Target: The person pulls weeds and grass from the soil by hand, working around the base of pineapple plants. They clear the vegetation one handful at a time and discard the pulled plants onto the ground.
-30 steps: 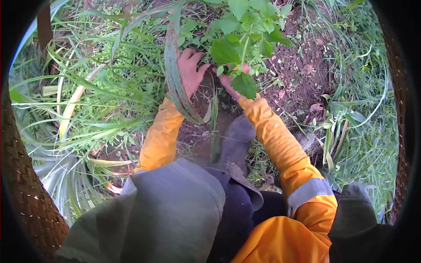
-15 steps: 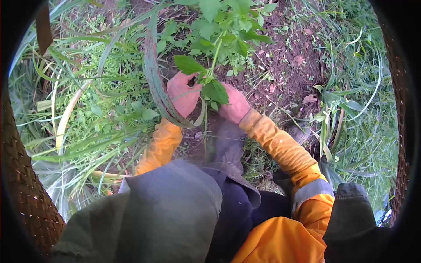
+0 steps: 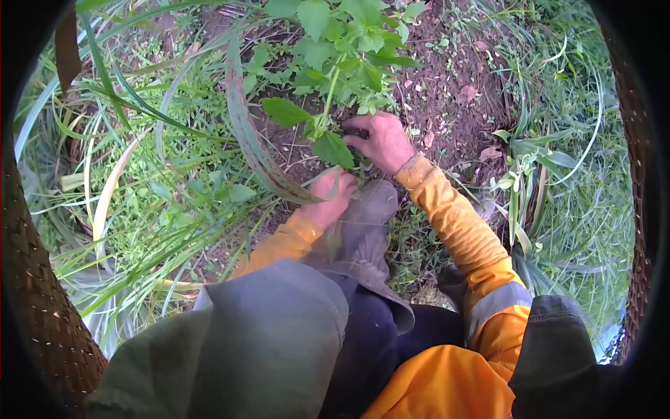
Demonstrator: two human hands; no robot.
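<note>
A leafy green plant (image 3: pixel 331 91) rises from the soil in front of me, one broad leaf hanging between my hands. Just below that leaf is my left hand (image 3: pixel 329 197), near the toe of a grey boot (image 3: pixel 370 209); its fingers are blurred and partly hidden. My right hand (image 3: pixel 380 142) is beside the plant's lower stem on the right, with thumb and fingers curled toward each other. Whatever lies between those fingertips is too small and dark to name. A long reddish-green blade (image 3: pixel 244 119) arches down past my left wrist.
Long grass and low weeds (image 3: pixel 174 181) cover the left side. Bare brown soil with dry leaves (image 3: pixel 453 91) lies beyond my right hand. A strappy plant (image 3: pixel 520 167) and more grass stand at the right. My covered knees are at the bottom.
My left hand has moved down and right, away from the stem toward the boot. My right hand has shifted slightly up and right. The plant appears slightly farther left.
</note>
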